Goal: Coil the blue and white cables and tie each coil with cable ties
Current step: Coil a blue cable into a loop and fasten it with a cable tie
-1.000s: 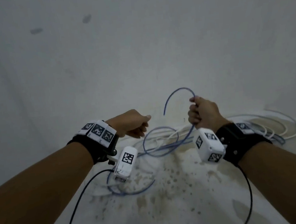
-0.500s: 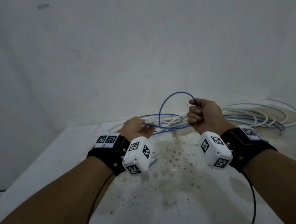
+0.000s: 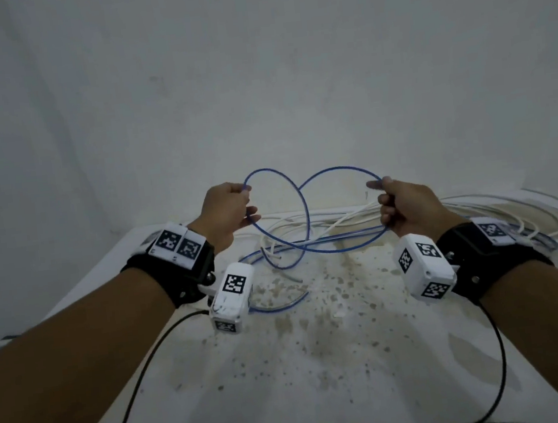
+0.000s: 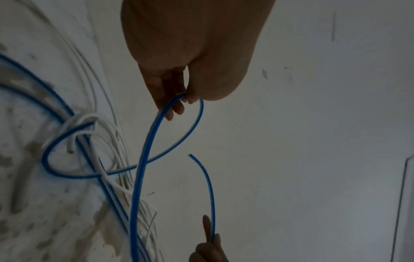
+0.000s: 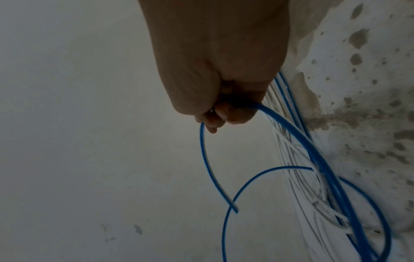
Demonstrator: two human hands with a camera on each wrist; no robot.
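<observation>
Currently the blue cable (image 3: 299, 209) is held up off the stained white table (image 3: 321, 362) between both hands, and two crossing loops are formed in the air between them. Its free end is gripped by the right hand (image 3: 404, 205), whose fingers are curled round it, the cut tip being seen to stick out past the fingers in the right wrist view. A further stretch of the same cable is pinched by the left hand (image 3: 228, 213) between thumb and fingers. The rest of the blue cable is trailed down onto the table, where it is tangled with the white cable (image 3: 529, 219), which lies in loose loops at the far right side and is not being handled.

The step in hand is judged to be the start of the blue coil; only the first turns have been shaped. No cable ties can be made out in any view. For the next move, the left loop would need to be brought across and laid against the right one, so that both are gathered in one hand. More slack must then be drawn clear of the white strands, since a snag there is likely.
</observation>
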